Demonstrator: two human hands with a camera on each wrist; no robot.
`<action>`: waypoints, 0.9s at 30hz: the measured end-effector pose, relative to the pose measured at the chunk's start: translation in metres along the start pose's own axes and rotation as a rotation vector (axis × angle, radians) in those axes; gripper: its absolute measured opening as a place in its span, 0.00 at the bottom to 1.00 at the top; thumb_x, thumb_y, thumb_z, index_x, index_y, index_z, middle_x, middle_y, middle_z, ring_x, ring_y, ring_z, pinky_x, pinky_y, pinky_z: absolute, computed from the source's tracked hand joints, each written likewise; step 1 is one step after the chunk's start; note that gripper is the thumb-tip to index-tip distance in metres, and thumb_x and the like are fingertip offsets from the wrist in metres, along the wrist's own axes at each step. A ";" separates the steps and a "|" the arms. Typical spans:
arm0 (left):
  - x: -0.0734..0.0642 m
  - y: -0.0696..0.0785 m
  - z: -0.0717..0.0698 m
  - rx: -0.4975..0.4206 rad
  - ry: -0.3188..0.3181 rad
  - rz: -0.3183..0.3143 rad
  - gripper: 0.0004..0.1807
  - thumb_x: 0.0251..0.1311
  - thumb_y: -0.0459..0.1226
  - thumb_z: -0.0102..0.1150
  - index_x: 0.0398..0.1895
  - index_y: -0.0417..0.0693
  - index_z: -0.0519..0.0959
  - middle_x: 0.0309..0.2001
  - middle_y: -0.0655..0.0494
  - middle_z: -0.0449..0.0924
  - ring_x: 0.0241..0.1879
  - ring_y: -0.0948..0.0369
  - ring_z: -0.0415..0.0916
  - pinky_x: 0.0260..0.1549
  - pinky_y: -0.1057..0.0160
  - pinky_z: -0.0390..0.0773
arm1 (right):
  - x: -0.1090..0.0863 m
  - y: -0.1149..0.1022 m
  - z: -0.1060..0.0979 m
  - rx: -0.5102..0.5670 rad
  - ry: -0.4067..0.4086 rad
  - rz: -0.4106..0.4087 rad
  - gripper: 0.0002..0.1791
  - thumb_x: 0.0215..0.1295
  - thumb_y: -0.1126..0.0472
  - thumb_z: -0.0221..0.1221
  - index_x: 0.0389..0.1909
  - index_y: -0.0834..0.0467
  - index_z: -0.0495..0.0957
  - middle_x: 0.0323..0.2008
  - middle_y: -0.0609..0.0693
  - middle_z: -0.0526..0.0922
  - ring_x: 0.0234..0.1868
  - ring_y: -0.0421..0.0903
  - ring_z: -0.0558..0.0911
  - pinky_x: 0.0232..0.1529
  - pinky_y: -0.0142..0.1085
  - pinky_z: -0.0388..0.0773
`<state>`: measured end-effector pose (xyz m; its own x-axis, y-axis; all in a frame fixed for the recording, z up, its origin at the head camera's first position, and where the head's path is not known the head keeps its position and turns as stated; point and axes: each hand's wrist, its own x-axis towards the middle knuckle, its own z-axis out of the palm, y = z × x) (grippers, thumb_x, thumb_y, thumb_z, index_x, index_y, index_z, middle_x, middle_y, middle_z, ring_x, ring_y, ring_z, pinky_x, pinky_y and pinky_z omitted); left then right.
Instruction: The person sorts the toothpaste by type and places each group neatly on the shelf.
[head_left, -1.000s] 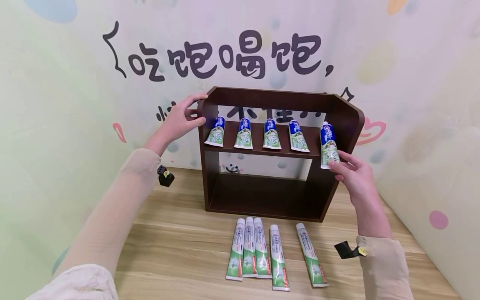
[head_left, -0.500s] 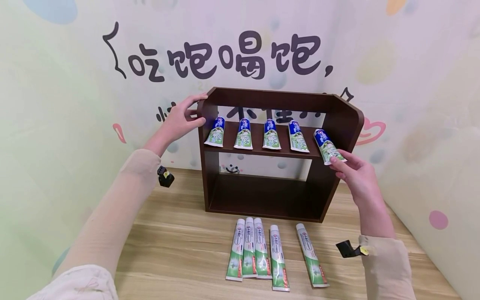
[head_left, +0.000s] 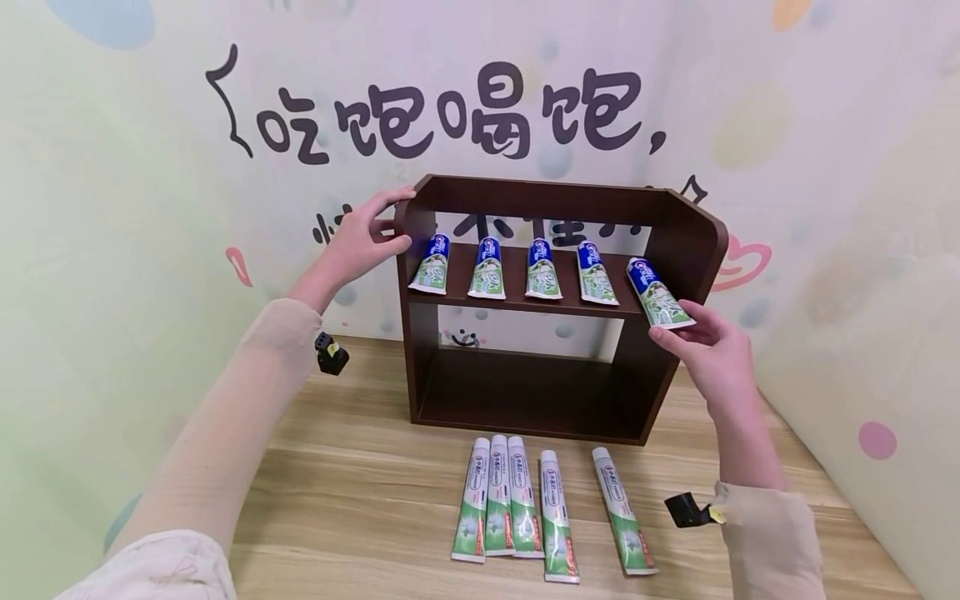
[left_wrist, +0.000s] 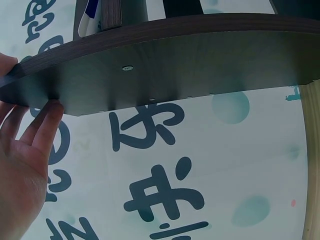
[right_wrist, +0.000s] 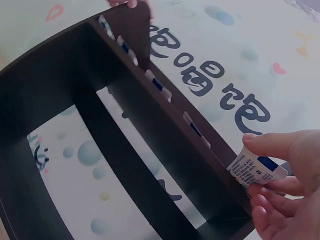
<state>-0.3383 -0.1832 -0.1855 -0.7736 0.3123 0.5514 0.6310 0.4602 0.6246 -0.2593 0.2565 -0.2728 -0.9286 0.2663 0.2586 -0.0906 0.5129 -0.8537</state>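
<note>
A dark brown two-tier shelf (head_left: 536, 193) stands against the wall. My left hand (head_left: 358, 243) holds its left side panel near the top; the left wrist view shows the thumb at one edge and the fingers (left_wrist: 47, 125) against the outer face. At the upper tier's right end, my right hand (head_left: 716, 354) pinches the flat lower end of a blue-and-green toothpaste tube (head_left: 654, 292). That tube slants, its cap end pointing back and left. In the right wrist view the printed back of the tube (right_wrist: 250, 170) shows between thumb and fingers.
Several matching blue-and-green tubes (head_left: 542, 268) lean in a row along the upper tier. The lower tier (head_left: 525, 392) has a dark base board. On the wooden table (head_left: 360, 500) in front lie several white-and-green toothpaste tubes (head_left: 555, 517). A lettered wall (head_left: 480, 108) rises behind.
The right-hand tube has swung from nearly upright to slanted, its cap end moving left and lower. The right thumb has slid down off its front to its bottom edge. The left hand has stayed put.
</note>
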 end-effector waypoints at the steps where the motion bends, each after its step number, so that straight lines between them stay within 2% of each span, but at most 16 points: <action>1: 0.000 0.000 0.000 0.003 0.001 0.001 0.31 0.64 0.30 0.56 0.72 0.44 0.64 0.77 0.49 0.57 0.60 0.39 0.76 0.60 0.49 0.79 | -0.001 0.000 0.001 -0.022 0.023 -0.009 0.42 0.60 0.39 0.63 0.73 0.48 0.64 0.53 0.47 0.75 0.49 0.38 0.71 0.35 0.18 0.75; 4: -0.001 0.000 0.000 0.007 0.003 0.002 0.31 0.64 0.30 0.56 0.72 0.44 0.64 0.77 0.49 0.57 0.60 0.39 0.76 0.60 0.50 0.79 | -0.004 -0.001 0.003 -0.080 0.083 -0.043 0.40 0.60 0.39 0.64 0.71 0.48 0.67 0.58 0.55 0.76 0.51 0.42 0.70 0.31 0.19 0.74; 8: 0.000 0.000 0.000 0.005 0.006 0.003 0.31 0.64 0.30 0.56 0.72 0.44 0.64 0.77 0.49 0.57 0.60 0.39 0.76 0.60 0.50 0.79 | -0.007 -0.002 0.004 -0.139 0.146 -0.099 0.38 0.59 0.40 0.65 0.68 0.51 0.71 0.60 0.59 0.77 0.51 0.45 0.70 0.28 0.22 0.72; 15: -0.001 0.001 0.001 0.006 0.005 0.002 0.32 0.64 0.29 0.56 0.72 0.43 0.64 0.77 0.48 0.57 0.60 0.39 0.76 0.60 0.48 0.78 | -0.008 -0.004 0.008 -0.194 0.230 -0.210 0.34 0.58 0.46 0.68 0.64 0.55 0.75 0.60 0.61 0.78 0.54 0.55 0.71 0.43 0.38 0.67; 22: 0.000 -0.001 0.001 0.005 0.004 -0.005 0.32 0.64 0.29 0.56 0.72 0.44 0.64 0.77 0.49 0.57 0.61 0.40 0.76 0.60 0.47 0.78 | -0.003 -0.005 0.010 -0.279 0.235 -0.223 0.33 0.61 0.46 0.65 0.65 0.54 0.74 0.61 0.64 0.76 0.57 0.60 0.67 0.42 0.44 0.65; 23: 0.001 -0.002 0.001 0.004 0.005 -0.006 0.32 0.64 0.29 0.56 0.72 0.44 0.64 0.77 0.50 0.58 0.61 0.40 0.76 0.60 0.47 0.77 | -0.002 -0.006 0.011 -0.288 0.237 -0.223 0.33 0.61 0.46 0.65 0.65 0.54 0.74 0.61 0.64 0.76 0.57 0.60 0.67 0.43 0.44 0.66; 27: 0.010 -0.025 0.002 0.002 0.014 0.014 0.33 0.64 0.30 0.58 0.73 0.50 0.64 0.77 0.55 0.59 0.60 0.41 0.77 0.60 0.49 0.78 | 0.002 -0.007 0.014 -0.307 0.244 -0.224 0.33 0.62 0.45 0.64 0.66 0.54 0.74 0.63 0.64 0.76 0.60 0.61 0.66 0.47 0.48 0.69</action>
<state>-0.3618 -0.1904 -0.1970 -0.7638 0.3068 0.5679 0.6416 0.4575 0.6157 -0.2653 0.2415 -0.2726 -0.7825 0.2869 0.5526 -0.1349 0.7883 -0.6003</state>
